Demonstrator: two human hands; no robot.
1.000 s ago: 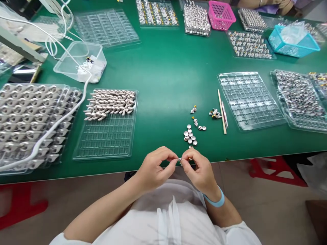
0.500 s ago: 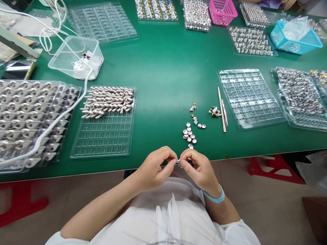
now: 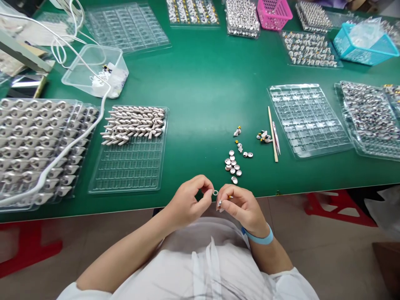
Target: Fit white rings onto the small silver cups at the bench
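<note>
Green table (image 3: 193,91); left hand (image 3: 191,201) pinches small ring (image 3: 215,192).

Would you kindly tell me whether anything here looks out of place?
The white cable crosses over rows of grey parts at left, an awkward-looking place for it, though whether it touches them is unclear.

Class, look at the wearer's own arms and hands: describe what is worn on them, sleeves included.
The left hand and right hand are both ungloved. A light-blue wristband circles the right wrist; no band shows on the left one. The left sleeve and right sleeve are white, ending near the elbows.
</note>
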